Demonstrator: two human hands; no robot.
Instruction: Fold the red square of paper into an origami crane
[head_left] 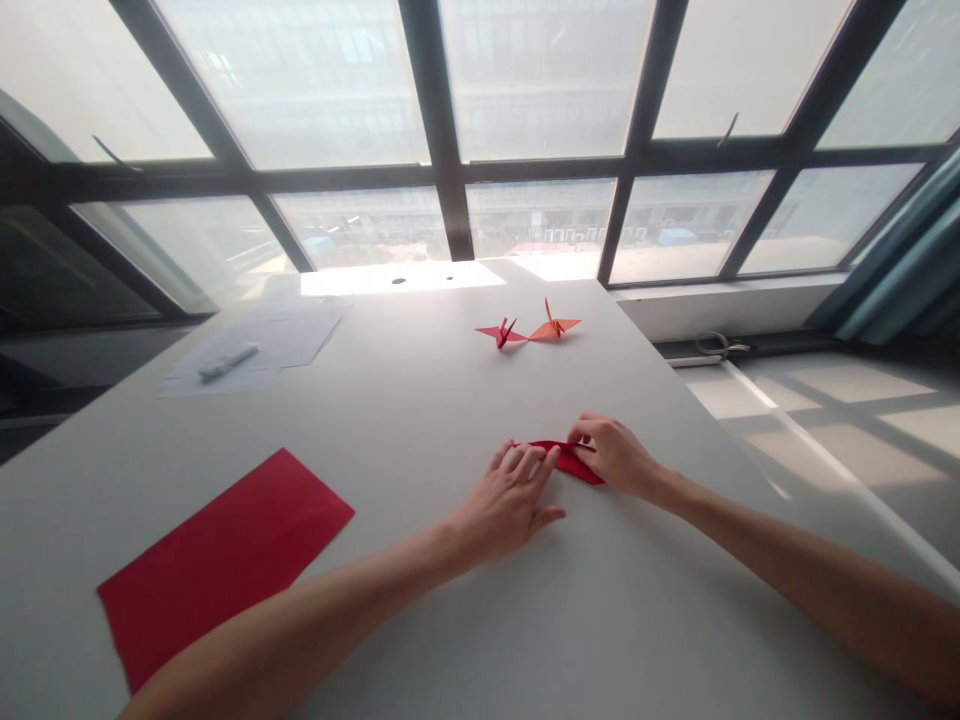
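Observation:
A small piece of folded red paper [574, 463] lies on the white table between my two hands. Resting flat on its left part is my left hand [510, 495], fingers spread and thumb stretched out to the side. My right hand [611, 455] pinches the upper right edge of the paper between thumb and fingers, with the other fingers curled. Part of the folded paper is hidden beneath the fingers. Beyond the hands stand two folded paper cranes, a red crane [502, 335] and an orange crane [555, 327], their wingtips close together.
A large red sheet of paper [225, 560] lies at the left, partly under my left forearm. Farther back are white papers [300, 335] with a whitish tube-like object [229, 361] on top. The white table [405, 400] reaches to the windows; its right edge borders the floor.

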